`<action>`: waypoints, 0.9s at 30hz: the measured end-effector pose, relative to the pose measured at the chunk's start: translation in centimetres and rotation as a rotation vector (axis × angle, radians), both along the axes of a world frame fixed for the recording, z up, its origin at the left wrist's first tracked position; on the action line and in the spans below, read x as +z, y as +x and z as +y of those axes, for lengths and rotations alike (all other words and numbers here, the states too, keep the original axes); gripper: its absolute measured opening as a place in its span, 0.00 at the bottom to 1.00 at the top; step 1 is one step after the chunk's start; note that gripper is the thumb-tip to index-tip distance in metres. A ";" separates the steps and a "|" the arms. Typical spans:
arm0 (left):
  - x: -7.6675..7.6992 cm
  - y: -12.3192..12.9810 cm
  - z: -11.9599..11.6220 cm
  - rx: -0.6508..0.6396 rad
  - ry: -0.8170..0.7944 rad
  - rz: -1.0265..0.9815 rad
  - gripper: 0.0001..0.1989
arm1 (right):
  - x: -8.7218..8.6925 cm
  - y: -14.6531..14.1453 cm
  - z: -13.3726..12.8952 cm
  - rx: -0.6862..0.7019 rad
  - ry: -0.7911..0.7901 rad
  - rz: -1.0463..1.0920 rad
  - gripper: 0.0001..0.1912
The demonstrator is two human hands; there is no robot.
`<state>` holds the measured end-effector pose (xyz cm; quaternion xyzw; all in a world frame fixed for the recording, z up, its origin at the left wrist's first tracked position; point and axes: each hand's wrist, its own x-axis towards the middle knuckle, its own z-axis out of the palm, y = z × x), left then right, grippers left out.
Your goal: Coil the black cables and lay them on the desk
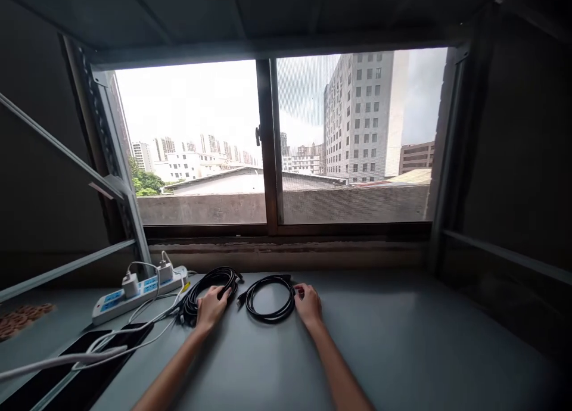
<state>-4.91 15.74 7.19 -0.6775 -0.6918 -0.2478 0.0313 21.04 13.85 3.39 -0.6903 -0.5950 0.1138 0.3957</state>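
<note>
A single coiled black cable (270, 322) lies flat on the grey shelf top, its ring open in the middle and its plug ends at the left and the upper right. At the ring's right edge is my right hand (308, 307), its fingers curled in and closed on the cable. My left hand (211, 308) rests on a thicker bundle of coiled black cables (192, 298) to the left, fingers bent around its right side. Part of that bundle is hidden beneath the hand. Several connectors poke out of it at the bottom and upper right.
Left of the bundle stands a white power strip (147, 289) with two white chargers plugged in. White cords (154, 327) trail over dark flat items (84, 345) at the front left. Behind the grey shelf surface (379, 339) is a window, framed by metal shelf posts (118, 161).
</note>
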 end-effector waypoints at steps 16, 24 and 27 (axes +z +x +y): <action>-1.9 0.8 -0.3 0.065 0.383 -0.135 0.14 | -0.6 1.0 -0.7 0.082 -0.046 -0.093 0.12; -2.5 -0.3 -0.4 0.034 0.371 -0.245 0.13 | -0.6 0.9 -0.8 0.072 -0.067 -0.125 0.12; -3.0 -0.3 -0.1 -0.031 0.307 -0.238 0.12 | -0.7 1.0 -0.8 0.072 -0.076 -0.119 0.12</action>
